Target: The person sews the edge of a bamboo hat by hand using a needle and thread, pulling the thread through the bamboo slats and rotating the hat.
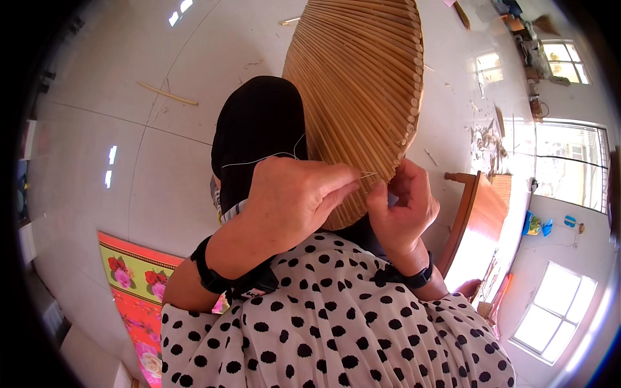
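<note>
Between the two hands, at the lower rim of the fan-shaped bamboo piece (362,84), pinching a thin needle (366,174) — left hand (294,200) closing thumb and forefinger on its near end, right hand (401,207) curling its fingers against the rim just beside the tip. Trailing from the left hand's grip, a fine white thread (265,157), looping up across the black trouser leg (259,129). Rising away from the hands and tilting over the knee — the bamboo piece, made of many slim tan slats lying side by side and spreading outward, edge stepped where the slat ends meet. Lying beyond, well apart on the pale tiled floor (129,129), loose bamboo strips (167,94); sitting lower left, a flowered mat (136,291).
</note>
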The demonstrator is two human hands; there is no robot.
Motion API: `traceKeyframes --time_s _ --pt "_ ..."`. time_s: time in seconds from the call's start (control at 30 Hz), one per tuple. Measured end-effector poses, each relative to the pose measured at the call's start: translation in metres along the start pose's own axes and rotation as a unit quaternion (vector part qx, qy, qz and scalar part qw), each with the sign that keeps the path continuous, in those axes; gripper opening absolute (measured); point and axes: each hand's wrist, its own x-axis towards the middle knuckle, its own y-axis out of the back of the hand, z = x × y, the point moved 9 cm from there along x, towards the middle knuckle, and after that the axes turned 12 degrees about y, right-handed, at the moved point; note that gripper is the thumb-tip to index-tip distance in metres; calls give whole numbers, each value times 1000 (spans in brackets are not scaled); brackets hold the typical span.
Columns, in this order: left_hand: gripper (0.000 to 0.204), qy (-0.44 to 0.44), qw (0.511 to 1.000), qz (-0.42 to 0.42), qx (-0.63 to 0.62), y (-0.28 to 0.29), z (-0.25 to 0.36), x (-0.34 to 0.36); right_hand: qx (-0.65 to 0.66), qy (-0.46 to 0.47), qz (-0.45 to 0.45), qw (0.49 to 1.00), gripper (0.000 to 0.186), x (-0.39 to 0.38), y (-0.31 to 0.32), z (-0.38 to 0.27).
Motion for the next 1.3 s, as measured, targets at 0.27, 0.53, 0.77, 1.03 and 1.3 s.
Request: traceKeyframes --time_s 0.27,0.53,0.77,1.03,1.3 --pt "14 -21 1000 10 4 3 6 2 16 -3 5 1000 32 2 0 0" --pt "12 -30 997 -8 70 3 12 4 16 0 8 1000 32 0 -1 2" --pt "8 -53 988 -55 135 3 24 11 -24 17 -4 1000 32 3 1 -7" --pt "11 -19 997 -35 62 5 14 8 26 62 5 998 34 8 -8 -17" --pt "7 114 990 -85 10 32 0 -4 102 123 19 987 30 16 -15 -24"
